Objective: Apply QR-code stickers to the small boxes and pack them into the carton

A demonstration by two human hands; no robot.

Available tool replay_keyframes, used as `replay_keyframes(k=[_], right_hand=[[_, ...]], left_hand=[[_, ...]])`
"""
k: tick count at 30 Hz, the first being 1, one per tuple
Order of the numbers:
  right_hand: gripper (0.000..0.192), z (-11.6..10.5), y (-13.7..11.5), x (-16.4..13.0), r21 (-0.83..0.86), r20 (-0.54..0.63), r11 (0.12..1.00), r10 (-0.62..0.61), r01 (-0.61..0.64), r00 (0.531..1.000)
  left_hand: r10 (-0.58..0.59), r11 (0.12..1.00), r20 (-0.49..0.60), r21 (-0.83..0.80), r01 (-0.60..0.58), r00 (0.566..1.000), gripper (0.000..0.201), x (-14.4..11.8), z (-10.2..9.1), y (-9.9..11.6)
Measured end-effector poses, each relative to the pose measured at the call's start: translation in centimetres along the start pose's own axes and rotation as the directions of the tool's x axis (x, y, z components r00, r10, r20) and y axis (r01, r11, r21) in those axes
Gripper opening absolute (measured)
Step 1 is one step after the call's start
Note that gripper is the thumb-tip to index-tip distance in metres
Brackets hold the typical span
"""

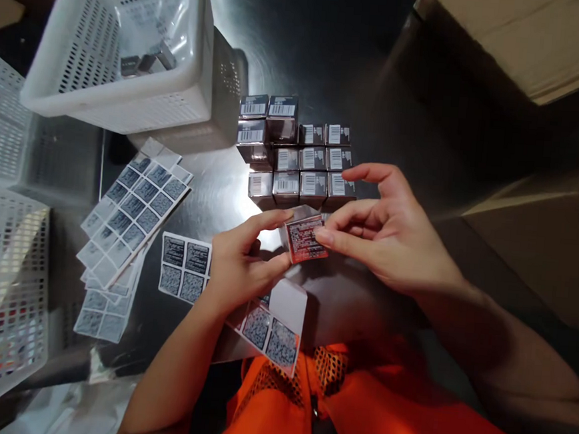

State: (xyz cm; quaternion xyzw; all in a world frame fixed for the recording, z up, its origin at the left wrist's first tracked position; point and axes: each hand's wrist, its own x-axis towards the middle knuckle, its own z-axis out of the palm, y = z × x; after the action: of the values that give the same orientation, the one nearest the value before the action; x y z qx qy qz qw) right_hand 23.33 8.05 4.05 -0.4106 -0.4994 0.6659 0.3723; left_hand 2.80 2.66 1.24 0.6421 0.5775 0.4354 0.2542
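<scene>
My left hand point(246, 257) grips a small box point(298, 246) between thumb and forefinger. A dark square label point(306, 237) with fine print and a reddish lower edge covers the box's upward side. The thumb of my right hand point(388, 231) presses on that label's right edge, its forefinger stretched out above. Below my left forearm and hand lies a sheet of square labels point(185, 267), partly hidden; its near end point(284, 340) shows a bare white patch. Just beyond my hands, several small boxes with barcodes point(301, 158) stand in rows, some stacked higher at the left.
A white perforated basket point(199, 96) holding a few small boxes point(151, 62) in clear plastic stands at the back left. More label sheets point(129, 214) overlap on the metal table point(303, 37). Other white baskets point(8, 288) line the left edge. Cardboard boxes point(549, 37) are at the right.
</scene>
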Motion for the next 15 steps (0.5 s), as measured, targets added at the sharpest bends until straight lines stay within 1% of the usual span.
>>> replay_keyframes(k=[5, 8, 10, 13, 15], right_hand=[[0.061, 0.1, -0.2, 0.1, -0.014, -0.013, 1.0, 0.001, -0.001, 1.0], [0.06, 0.2, -0.1, 0.0, -0.044, -0.017, 0.999, -0.019, 0.018, 1.0], [0.06, 0.4, 0.1, -0.2, -0.095, -0.049, 0.995, -0.048, 0.043, 0.998], [0.06, 0.2, 0.6, -0.4, -0.218, -0.116, 0.971, -0.123, 0.096, 0.986], [0.06, -0.3, 0.9, -0.2, -0.273, -0.115, 0.955, -0.15, 0.114, 0.982]], left_hand=[[-0.007, 1.0, -0.016, -0.019, 0.007, 1.0, 0.039, 0.2, 0.1, 0.4], [-0.02, 1.0, -0.006, -0.006, 0.02, 1.0, 0.039, 0.1, 0.1, 0.3], [-0.026, 1.0, 0.005, 0.001, 0.026, 1.0, 0.04, 0.0, 0.1, 0.2], [-0.027, 0.999, 0.029, 0.021, 0.027, 0.999, 0.041, -0.2, 0.2, 0.2], [-0.024, 0.999, 0.044, 0.026, 0.023, 0.999, 0.04, -0.2, 0.3, 0.4]])
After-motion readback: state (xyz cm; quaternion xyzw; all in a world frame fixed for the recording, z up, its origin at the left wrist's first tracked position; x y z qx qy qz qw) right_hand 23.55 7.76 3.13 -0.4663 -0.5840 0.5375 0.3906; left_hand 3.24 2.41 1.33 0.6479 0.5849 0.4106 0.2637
